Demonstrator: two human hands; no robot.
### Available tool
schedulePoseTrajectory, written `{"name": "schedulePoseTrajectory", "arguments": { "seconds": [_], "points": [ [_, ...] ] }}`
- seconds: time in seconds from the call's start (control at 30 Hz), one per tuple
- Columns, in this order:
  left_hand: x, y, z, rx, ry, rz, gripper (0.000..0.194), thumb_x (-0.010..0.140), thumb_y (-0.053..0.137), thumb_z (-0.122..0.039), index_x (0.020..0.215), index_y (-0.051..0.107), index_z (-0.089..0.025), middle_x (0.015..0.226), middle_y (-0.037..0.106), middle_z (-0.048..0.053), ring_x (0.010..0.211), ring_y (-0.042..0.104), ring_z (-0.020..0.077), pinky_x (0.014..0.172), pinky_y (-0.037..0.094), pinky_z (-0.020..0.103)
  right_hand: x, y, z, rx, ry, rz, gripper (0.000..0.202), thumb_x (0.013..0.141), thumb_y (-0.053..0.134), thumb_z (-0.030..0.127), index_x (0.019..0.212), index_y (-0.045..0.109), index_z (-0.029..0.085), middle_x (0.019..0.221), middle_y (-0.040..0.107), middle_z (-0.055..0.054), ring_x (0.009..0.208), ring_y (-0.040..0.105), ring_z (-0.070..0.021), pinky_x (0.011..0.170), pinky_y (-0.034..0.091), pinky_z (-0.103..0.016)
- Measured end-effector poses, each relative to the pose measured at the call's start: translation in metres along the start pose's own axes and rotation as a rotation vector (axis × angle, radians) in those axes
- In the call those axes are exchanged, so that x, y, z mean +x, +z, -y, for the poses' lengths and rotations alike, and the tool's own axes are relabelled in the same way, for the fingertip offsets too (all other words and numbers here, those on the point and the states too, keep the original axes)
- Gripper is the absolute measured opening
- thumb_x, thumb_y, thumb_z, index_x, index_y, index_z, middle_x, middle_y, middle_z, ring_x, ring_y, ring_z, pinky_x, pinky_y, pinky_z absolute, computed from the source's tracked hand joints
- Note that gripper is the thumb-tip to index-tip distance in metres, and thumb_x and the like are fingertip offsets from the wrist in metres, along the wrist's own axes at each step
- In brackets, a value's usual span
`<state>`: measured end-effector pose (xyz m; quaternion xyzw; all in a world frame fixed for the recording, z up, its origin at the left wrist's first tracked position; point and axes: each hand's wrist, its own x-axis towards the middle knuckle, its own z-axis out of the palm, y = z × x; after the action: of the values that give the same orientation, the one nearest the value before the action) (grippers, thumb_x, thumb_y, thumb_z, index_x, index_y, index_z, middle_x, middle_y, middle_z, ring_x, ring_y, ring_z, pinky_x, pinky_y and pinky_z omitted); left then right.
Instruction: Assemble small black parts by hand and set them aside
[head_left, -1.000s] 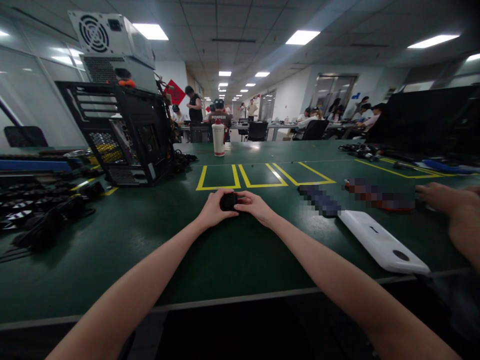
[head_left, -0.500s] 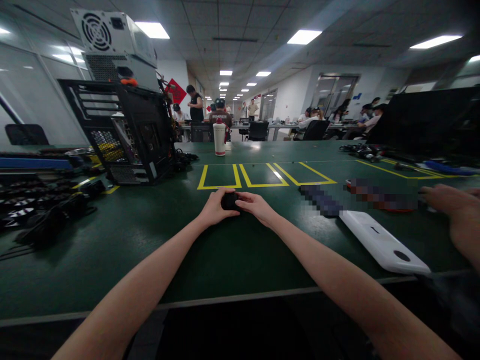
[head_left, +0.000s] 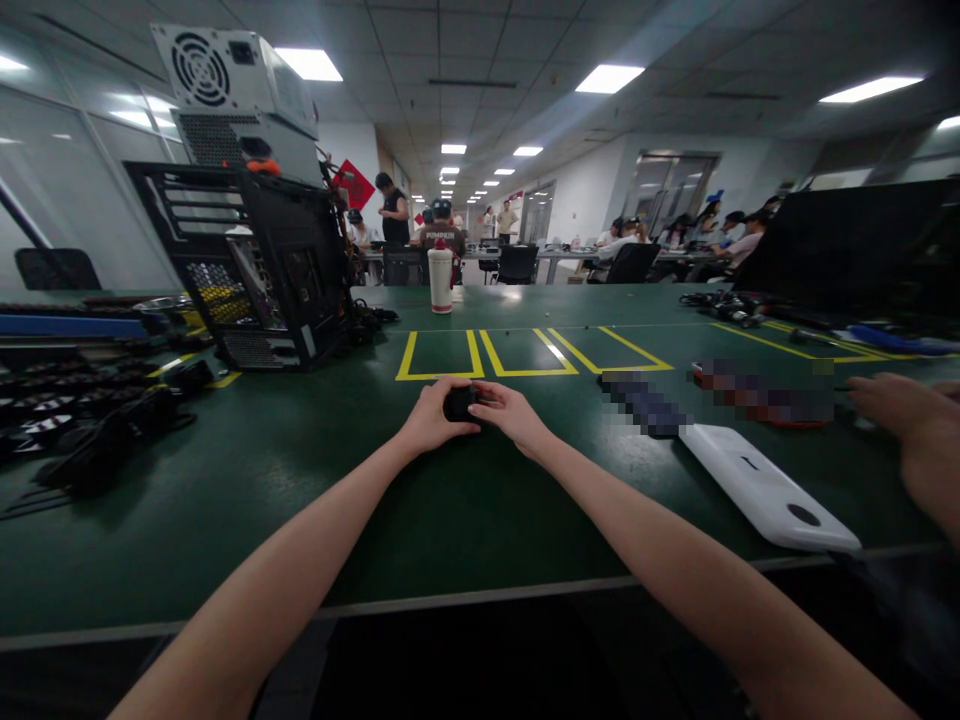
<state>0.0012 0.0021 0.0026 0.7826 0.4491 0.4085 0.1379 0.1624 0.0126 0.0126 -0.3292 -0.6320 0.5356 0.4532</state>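
Between my two hands sits a small, dark, rounded object [head_left: 459, 404], just above or on the green table [head_left: 450, 520]; its kind is too dark to make out. My left hand [head_left: 437, 415] curls round its left side, thumb below and fingers over the top. From the right, my right hand [head_left: 511, 414] pinches its edge with the thumb and fingertips. Just beyond the hands, yellow tape rectangles [head_left: 439, 378] mark the tabletop. Fingers hide part of the dark object.
A black computer case [head_left: 300, 290] with power supplies on top stands left, beside tangled cables [head_left: 97, 430]. A white cup [head_left: 442, 282] stands further back. To the right lie a white device [head_left: 765, 485], two blurred-out phone-like items and another person's hand [head_left: 900, 410].
My hands stay around the dark object, with only a slight shift of the right fingers. The view has moved a little.
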Motion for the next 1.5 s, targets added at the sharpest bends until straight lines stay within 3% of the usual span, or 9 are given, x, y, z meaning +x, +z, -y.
{"name": "schedulePoseTrajectory", "arguments": {
  "seconds": [0.13,0.43,0.67,0.97,1.17,1.5],
  "points": [
    [0.000,0.000,-0.001,0.000,0.006,0.000,0.061,0.055,0.071,-0.033,0.109,0.044,-0.024,0.111,0.050,0.006,0.101,0.049,0.0250,0.086,0.038,0.045,0.000,-0.001,-0.002,-0.004,0.006,0.038,0.039,0.060,0.064,0.014,0.098,0.054,0.016,0.104,0.058,-0.007,0.097,0.054,-0.0170,0.090,0.039,-0.038],
    [0.000,0.000,-0.002,0.006,0.018,-0.012,0.060,0.054,0.072,-0.034,0.107,0.045,-0.023,0.110,0.051,0.006,0.102,0.049,0.0251,0.086,0.038,0.044,0.000,0.000,-0.004,-0.092,-0.081,-0.018,0.025,0.065,0.062,0.024,0.087,0.054,0.017,0.092,0.057,-0.003,0.092,0.053,-0.0148,0.086,0.041,-0.035],
    [0.000,0.001,0.001,-0.004,0.034,-0.011,0.062,0.054,0.072,-0.035,0.109,0.045,-0.023,0.111,0.051,0.007,0.103,0.049,0.0247,0.088,0.037,0.044,0.000,0.000,-0.004,-0.058,-0.020,0.016,0.035,0.064,0.062,0.019,0.098,0.053,0.015,0.102,0.057,-0.008,0.090,0.056,-0.0163,0.086,0.040,-0.038],
    [0.000,0.000,-0.001,0.011,0.014,-0.008,0.063,0.054,0.072,-0.036,0.109,0.044,-0.023,0.111,0.050,0.007,0.103,0.048,0.0259,0.086,0.038,0.045,-0.002,-0.001,-0.006,-0.134,-0.128,-0.017,0.022,0.070,0.057,0.026,0.089,0.052,0.019,0.097,0.056,-0.003,0.094,0.054,-0.0149,0.086,0.042,-0.034],
    [0.000,-0.001,-0.002,-0.017,0.021,-0.004,0.061,0.053,0.072,-0.033,0.108,0.045,-0.023,0.112,0.050,0.007,0.104,0.047,0.0256,0.088,0.037,0.046,0.001,-0.002,-0.007,-0.162,-0.064,0.013,0.033,0.071,0.057,0.025,0.103,0.053,0.019,0.104,0.057,-0.006,0.094,0.055,-0.0164,0.087,0.041,-0.037],
    [0.000,0.000,-0.001,0.013,0.034,-0.009,0.062,0.054,0.072,-0.034,0.108,0.045,-0.023,0.111,0.051,0.008,0.103,0.048,0.0254,0.087,0.038,0.045,0.000,-0.002,-0.011,-0.201,-0.156,-0.015,0.021,0.071,0.056,0.026,0.091,0.052,0.019,0.097,0.058,-0.003,0.092,0.056,-0.0143,0.085,0.043,-0.034]
  ]
}}
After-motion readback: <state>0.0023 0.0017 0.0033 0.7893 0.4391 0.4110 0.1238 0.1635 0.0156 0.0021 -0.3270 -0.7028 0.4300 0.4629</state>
